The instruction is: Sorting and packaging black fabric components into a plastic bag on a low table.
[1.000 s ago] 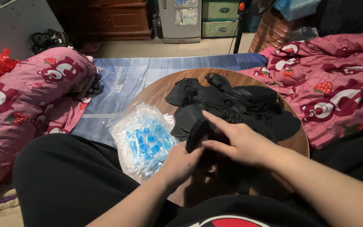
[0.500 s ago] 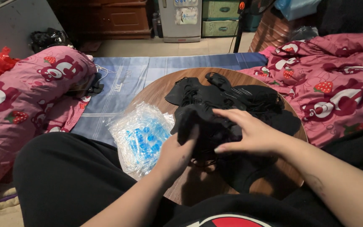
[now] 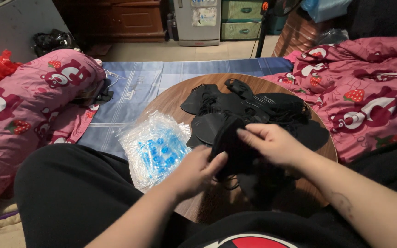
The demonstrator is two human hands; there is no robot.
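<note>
A round wooden table [image 3: 171, 97] carries a heap of black face masks [image 3: 253, 110]. Both of my hands hold one black mask [image 3: 229, 146] just above the table's near half. My left hand [image 3: 195, 172] pinches its lower left edge with the fingertips. My right hand [image 3: 272, 144] grips its upper right side, thumb and fingers closed over the fabric. More black masks lie under and behind my hands.
A stack of clear plastic bags with blue print [image 3: 155, 148] hangs over the table's left edge onto my black-trousered knee [image 3: 70, 193]. A pink patterned bolster [image 3: 28, 105] lies left, a pink blanket [image 3: 368, 92] right, a blue mat [image 3: 138, 82] beyond.
My hands have drawn one mask off the heap and shifted slightly apart; the left hand moved from under the mask to its lower edge.
</note>
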